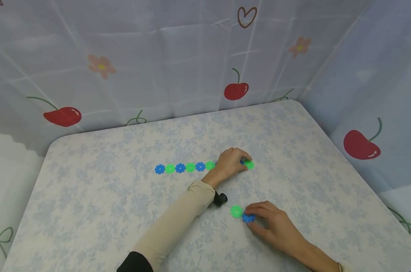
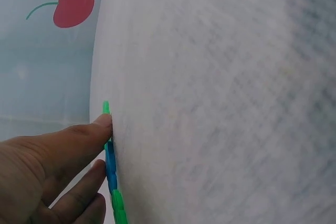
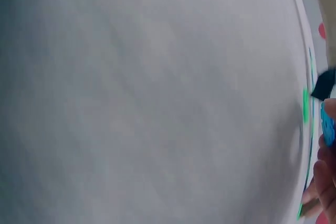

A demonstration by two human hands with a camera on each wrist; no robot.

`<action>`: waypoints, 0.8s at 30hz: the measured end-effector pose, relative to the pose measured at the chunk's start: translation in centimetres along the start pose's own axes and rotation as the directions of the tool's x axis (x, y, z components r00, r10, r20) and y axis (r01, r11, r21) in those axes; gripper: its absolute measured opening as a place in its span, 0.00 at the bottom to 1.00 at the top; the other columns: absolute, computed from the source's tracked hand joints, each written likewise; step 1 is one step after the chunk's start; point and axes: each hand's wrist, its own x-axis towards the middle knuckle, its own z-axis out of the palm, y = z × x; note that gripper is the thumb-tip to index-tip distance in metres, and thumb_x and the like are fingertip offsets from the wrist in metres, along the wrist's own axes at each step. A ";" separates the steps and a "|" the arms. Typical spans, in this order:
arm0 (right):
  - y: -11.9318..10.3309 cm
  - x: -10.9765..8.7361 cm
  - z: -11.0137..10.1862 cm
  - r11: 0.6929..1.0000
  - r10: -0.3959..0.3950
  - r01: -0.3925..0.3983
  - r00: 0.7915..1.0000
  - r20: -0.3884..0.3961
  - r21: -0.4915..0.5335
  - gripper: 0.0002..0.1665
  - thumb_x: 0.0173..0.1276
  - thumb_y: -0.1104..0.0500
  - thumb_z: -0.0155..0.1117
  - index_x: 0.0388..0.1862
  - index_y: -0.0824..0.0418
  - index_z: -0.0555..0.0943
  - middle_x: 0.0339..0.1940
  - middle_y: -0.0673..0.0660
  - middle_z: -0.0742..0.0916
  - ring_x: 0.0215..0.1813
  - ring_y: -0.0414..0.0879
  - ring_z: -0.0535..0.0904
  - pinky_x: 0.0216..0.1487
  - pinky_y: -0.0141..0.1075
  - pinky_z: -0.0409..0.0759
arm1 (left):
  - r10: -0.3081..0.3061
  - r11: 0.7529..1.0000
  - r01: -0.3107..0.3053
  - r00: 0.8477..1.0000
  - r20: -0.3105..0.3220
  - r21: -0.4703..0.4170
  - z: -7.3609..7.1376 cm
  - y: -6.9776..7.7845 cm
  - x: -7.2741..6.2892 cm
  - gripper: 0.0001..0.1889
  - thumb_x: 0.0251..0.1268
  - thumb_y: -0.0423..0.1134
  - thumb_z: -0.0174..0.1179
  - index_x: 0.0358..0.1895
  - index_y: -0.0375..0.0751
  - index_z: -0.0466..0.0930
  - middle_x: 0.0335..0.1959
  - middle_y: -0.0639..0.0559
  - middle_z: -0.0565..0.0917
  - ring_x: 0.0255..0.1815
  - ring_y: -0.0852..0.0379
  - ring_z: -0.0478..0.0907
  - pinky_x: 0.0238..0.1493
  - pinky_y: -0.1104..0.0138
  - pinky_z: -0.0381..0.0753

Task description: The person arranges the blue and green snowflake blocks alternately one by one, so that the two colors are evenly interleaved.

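A straight row of notched plastic snowflake discs, alternating blue (image 1: 180, 168) and green (image 1: 190, 167), lies on the table. My left hand (image 1: 230, 162) is over the row's right part and hides several discs. Its thumb and index finger pinch the green disc (image 1: 249, 164) at the right end, beside a partly covered blue one; the left wrist view shows the fingertip against this green disc (image 2: 106, 107). Nearer to me, my right hand (image 1: 277, 226) pinches a blue snowflake disc (image 1: 248, 218) between thumb and fingers. A loose green disc (image 1: 236, 211) lies just left of it.
The table (image 1: 100, 211) has a pale blue floral cover and rounded corners. A curtain (image 1: 178, 68) printed with cherries, flowers and hearts hangs behind it and at the sides. A black wrist camera (image 1: 220, 199) sits at the left cuff, over the table between the hands.
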 end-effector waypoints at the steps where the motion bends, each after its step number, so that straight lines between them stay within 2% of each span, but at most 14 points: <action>1: 0.4 0.2 -0.2 1.000 0.029 -0.029 1.000 -0.002 0.004 0.21 0.54 0.67 0.77 0.46 0.54 0.86 0.49 0.47 0.85 0.47 0.40 0.81 0.43 0.29 0.82 | 0.000 1.000 0.000 1.000 0.000 0.001 0.0 0.0 0.0 0.16 0.59 0.40 0.72 0.51 0.51 0.88 0.49 0.57 0.86 0.49 0.59 0.81 0.48 0.67 0.80; 7: 2.8 1.4 -1.2 0.985 0.168 -0.167 0.986 -0.017 0.039 0.16 0.56 0.68 0.75 0.44 0.57 0.87 0.47 0.50 0.86 0.38 0.38 0.81 0.35 0.32 0.82 | -0.006 1.000 0.006 1.000 0.000 0.002 0.0 -0.3 0.1 0.16 0.58 0.41 0.72 0.51 0.51 0.88 0.48 0.57 0.86 0.48 0.60 0.81 0.47 0.69 0.80; 12: 4.3 2.5 -1.5 0.980 0.197 -0.196 0.980 -0.034 0.027 0.15 0.56 0.67 0.76 0.43 0.57 0.87 0.46 0.51 0.87 0.36 0.38 0.80 0.34 0.33 0.82 | -0.006 1.000 0.006 1.000 0.000 -0.012 0.2 -0.4 0.1 0.16 0.58 0.40 0.72 0.51 0.51 0.88 0.48 0.57 0.87 0.47 0.61 0.82 0.46 0.70 0.80; 17: 5.1 3.3 -1.6 0.977 0.212 -0.211 0.976 -0.049 0.020 0.12 0.59 0.66 0.74 0.42 0.58 0.87 0.45 0.52 0.87 0.38 0.43 0.82 0.36 0.35 0.83 | -0.006 1.000 0.006 1.000 0.005 -0.014 0.2 -0.3 0.1 0.16 0.58 0.40 0.73 0.51 0.51 0.88 0.48 0.56 0.87 0.47 0.61 0.82 0.44 0.71 0.80; 24: 6.0 4.2 -2.0 0.957 0.289 -0.289 0.956 -0.057 0.003 0.11 0.62 0.62 0.73 0.44 0.56 0.87 0.45 0.51 0.87 0.38 0.43 0.83 0.37 0.34 0.82 | -0.002 1.000 0.002 1.000 0.009 -0.011 0.3 -0.2 0.2 0.16 0.58 0.40 0.72 0.51 0.51 0.88 0.48 0.58 0.86 0.47 0.61 0.81 0.45 0.71 0.79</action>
